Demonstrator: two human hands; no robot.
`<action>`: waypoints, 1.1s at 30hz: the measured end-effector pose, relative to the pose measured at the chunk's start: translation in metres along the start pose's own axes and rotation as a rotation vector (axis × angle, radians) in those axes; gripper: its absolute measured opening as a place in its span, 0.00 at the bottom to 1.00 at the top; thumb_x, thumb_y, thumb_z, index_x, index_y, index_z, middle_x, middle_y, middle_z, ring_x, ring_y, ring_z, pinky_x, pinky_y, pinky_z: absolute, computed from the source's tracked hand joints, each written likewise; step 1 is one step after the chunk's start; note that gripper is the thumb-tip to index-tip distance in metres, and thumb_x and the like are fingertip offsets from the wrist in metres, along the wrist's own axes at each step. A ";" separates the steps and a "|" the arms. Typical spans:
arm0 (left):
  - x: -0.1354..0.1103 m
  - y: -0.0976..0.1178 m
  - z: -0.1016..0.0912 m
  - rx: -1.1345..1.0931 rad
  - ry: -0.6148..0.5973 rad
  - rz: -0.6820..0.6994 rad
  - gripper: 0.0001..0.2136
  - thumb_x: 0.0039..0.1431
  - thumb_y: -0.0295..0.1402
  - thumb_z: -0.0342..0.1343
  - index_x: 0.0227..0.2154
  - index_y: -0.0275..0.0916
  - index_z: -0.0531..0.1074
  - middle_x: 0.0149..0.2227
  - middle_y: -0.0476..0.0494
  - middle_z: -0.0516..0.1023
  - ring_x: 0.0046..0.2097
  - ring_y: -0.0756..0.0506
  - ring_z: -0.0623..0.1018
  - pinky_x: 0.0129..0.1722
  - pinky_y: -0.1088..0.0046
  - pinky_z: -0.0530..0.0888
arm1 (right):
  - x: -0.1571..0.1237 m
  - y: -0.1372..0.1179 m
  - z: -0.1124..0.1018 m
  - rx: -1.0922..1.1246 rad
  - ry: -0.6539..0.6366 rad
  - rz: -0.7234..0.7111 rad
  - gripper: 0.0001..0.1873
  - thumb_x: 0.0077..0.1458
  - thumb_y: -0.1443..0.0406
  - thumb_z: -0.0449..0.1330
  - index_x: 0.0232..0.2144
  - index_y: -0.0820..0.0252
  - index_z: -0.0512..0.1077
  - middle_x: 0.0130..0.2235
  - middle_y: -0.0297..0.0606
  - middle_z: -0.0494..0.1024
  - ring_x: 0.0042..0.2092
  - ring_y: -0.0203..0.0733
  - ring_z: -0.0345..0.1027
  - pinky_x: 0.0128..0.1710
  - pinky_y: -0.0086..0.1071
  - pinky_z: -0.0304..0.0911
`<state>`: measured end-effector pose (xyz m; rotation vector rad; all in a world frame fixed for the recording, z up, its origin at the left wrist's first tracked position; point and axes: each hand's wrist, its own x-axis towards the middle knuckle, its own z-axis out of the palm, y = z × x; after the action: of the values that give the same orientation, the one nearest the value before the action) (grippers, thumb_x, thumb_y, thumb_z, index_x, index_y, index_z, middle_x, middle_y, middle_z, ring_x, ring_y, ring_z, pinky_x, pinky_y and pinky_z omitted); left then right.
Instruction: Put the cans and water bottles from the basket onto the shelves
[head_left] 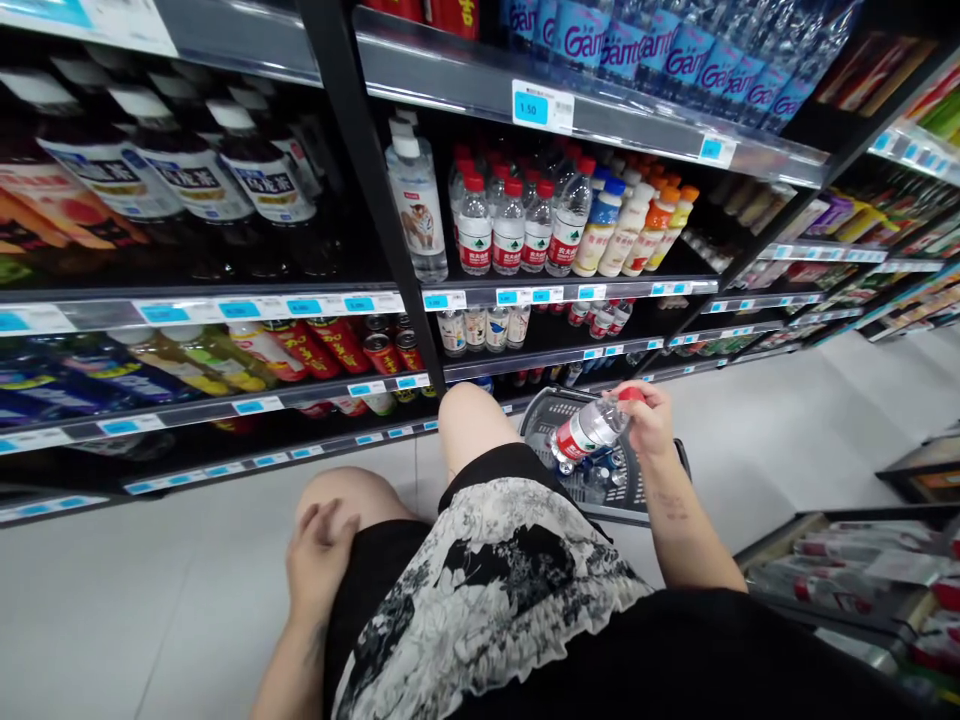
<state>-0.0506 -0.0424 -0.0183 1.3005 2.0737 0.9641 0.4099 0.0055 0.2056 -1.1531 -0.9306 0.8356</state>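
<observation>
My right hand (pixel 649 420) grips a clear water bottle (pixel 589 430) by its red cap end. The bottle has a red and white label and tilts, its base pointing down to the left. It is above a grey shopping basket (pixel 634 515) on the floor, in which several bottles and cans (pixel 600 482) lie, partly hidden by the held bottle. My left hand (pixel 322 555) rests on my left thigh near the knee, fingers loosely spread and holding nothing.
Ahead, a shelf holds red-capped water bottles (pixel 508 235), a large pump-top bottle (pixel 418 205) and colourful drink bottles (pixel 634 225). Dark tea bottles (pixel 262 170) stand to the left. Shelf edges (pixel 300 305) carry price tags. At the lower right is another display (pixel 840 560) with packed bottles.
</observation>
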 end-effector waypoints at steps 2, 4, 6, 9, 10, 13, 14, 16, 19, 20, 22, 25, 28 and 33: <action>-0.005 0.039 0.006 -0.170 -0.119 0.030 0.33 0.50 0.52 0.58 0.53 0.34 0.72 0.62 0.30 0.67 0.66 0.35 0.65 0.68 0.54 0.59 | -0.001 -0.008 0.007 0.074 -0.051 0.073 0.07 0.34 0.67 0.63 0.23 0.59 0.78 0.17 0.28 0.67 0.19 0.31 0.56 0.33 0.35 0.70; -0.016 0.093 0.015 -0.424 -0.359 0.034 0.33 0.52 0.51 0.60 0.57 0.39 0.68 0.64 0.36 0.67 0.66 0.37 0.65 0.68 0.55 0.60 | 0.000 -0.014 0.017 0.149 -0.087 0.169 0.07 0.35 0.65 0.61 0.22 0.59 0.77 0.12 0.23 0.53 0.15 0.27 0.42 0.36 0.42 0.73; -0.031 0.147 0.030 -0.635 -0.685 0.114 0.29 0.55 0.50 0.60 0.57 0.39 0.69 0.63 0.35 0.68 0.63 0.37 0.68 0.64 0.59 0.65 | 0.001 -0.015 0.027 0.209 -0.117 0.271 0.08 0.35 0.64 0.58 0.21 0.59 0.75 0.11 0.21 0.46 0.15 0.26 0.35 0.41 0.48 0.74; -0.059 0.202 0.058 -0.953 -1.088 0.059 0.29 0.58 0.53 0.57 0.55 0.36 0.70 0.56 0.33 0.74 0.53 0.38 0.76 0.50 0.64 0.73 | -0.001 -0.008 0.043 0.245 -0.157 0.371 0.08 0.34 0.63 0.58 0.20 0.58 0.75 0.11 0.21 0.46 0.16 0.26 0.33 0.45 0.49 0.74; -0.068 0.211 0.067 -1.020 -1.124 0.005 0.30 0.58 0.54 0.57 0.55 0.35 0.70 0.52 0.34 0.77 0.48 0.39 0.78 0.48 0.65 0.74 | -0.003 -0.005 0.047 0.235 -0.163 0.379 0.08 0.34 0.64 0.58 0.20 0.58 0.76 0.11 0.21 0.47 0.16 0.26 0.33 0.44 0.48 0.74; -0.088 0.215 0.084 -1.087 -1.171 -0.132 0.34 0.57 0.55 0.59 0.58 0.36 0.64 0.43 0.39 0.78 0.33 0.45 0.78 0.38 0.66 0.75 | -0.008 0.007 0.054 0.151 -0.165 0.409 0.07 0.35 0.64 0.62 0.22 0.58 0.77 0.11 0.21 0.48 0.16 0.26 0.35 0.36 0.38 0.73; -0.091 0.213 0.086 -1.087 -1.175 -0.155 0.34 0.57 0.54 0.59 0.59 0.37 0.62 0.42 0.41 0.78 0.31 0.47 0.77 0.35 0.67 0.75 | -0.009 0.011 0.054 0.103 -0.165 0.431 0.08 0.36 0.62 0.63 0.23 0.59 0.78 0.12 0.22 0.48 0.17 0.26 0.36 0.29 0.33 0.70; -0.095 0.207 0.084 -1.082 -1.158 -0.170 0.33 0.57 0.53 0.59 0.58 0.38 0.62 0.40 0.43 0.76 0.31 0.47 0.75 0.33 0.69 0.75 | -0.010 0.019 0.053 -0.028 -0.183 0.465 0.14 0.40 0.56 0.66 0.27 0.60 0.79 0.13 0.24 0.52 0.17 0.27 0.40 0.20 0.27 0.56; -0.095 0.202 0.077 -1.036 -1.120 -0.161 0.30 0.58 0.53 0.58 0.56 0.39 0.62 0.39 0.45 0.75 0.32 0.48 0.75 0.32 0.70 0.75 | -0.009 0.030 0.046 -0.306 -0.249 0.417 0.22 0.44 0.48 0.66 0.29 0.61 0.76 0.18 0.28 0.61 0.20 0.30 0.48 0.18 0.27 0.45; -0.095 0.201 0.076 -1.010 -1.107 -0.155 0.29 0.58 0.53 0.58 0.55 0.40 0.62 0.40 0.45 0.75 0.31 0.48 0.74 0.32 0.70 0.74 | -0.008 0.033 0.043 -0.419 -0.269 0.364 0.23 0.45 0.47 0.67 0.27 0.61 0.74 0.18 0.29 0.62 0.21 0.31 0.50 0.20 0.28 0.46; -0.095 0.200 0.077 -0.949 -1.085 -0.129 0.28 0.57 0.53 0.59 0.54 0.41 0.63 0.44 0.45 0.75 0.30 0.49 0.75 0.32 0.71 0.74 | -0.009 0.038 0.038 -0.638 -0.282 0.232 0.25 0.46 0.45 0.67 0.21 0.61 0.68 0.19 0.29 0.62 0.23 0.31 0.52 0.23 0.28 0.48; -0.095 0.198 0.085 -0.867 -1.061 -0.095 0.31 0.57 0.52 0.60 0.57 0.42 0.61 0.47 0.42 0.75 0.32 0.48 0.78 0.32 0.72 0.72 | -0.011 0.041 0.033 -0.787 -0.213 0.093 0.27 0.49 0.46 0.65 0.18 0.61 0.65 0.19 0.30 0.63 0.25 0.33 0.54 0.27 0.29 0.51; -0.085 0.192 0.091 -0.864 -1.002 -0.154 0.33 0.57 0.51 0.59 0.61 0.42 0.58 0.58 0.35 0.70 0.44 0.42 0.80 0.33 0.73 0.72 | -0.014 0.042 0.032 -0.820 -0.069 0.008 0.23 0.51 0.47 0.64 0.20 0.59 0.67 0.20 0.30 0.65 0.25 0.35 0.57 0.29 0.29 0.53; -0.041 0.153 0.065 -0.732 -0.633 -0.159 0.33 0.56 0.54 0.56 0.57 0.36 0.65 0.61 0.32 0.68 0.57 0.36 0.74 0.51 0.62 0.74 | 0.008 0.060 0.017 -1.043 0.113 -0.065 0.22 0.52 0.46 0.62 0.23 0.57 0.69 0.23 0.33 0.71 0.27 0.40 0.62 0.32 0.31 0.54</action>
<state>0.0975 -0.0158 0.0630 0.8695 1.1537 0.9457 0.3935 0.0313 0.1507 -2.0099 -1.3459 0.1734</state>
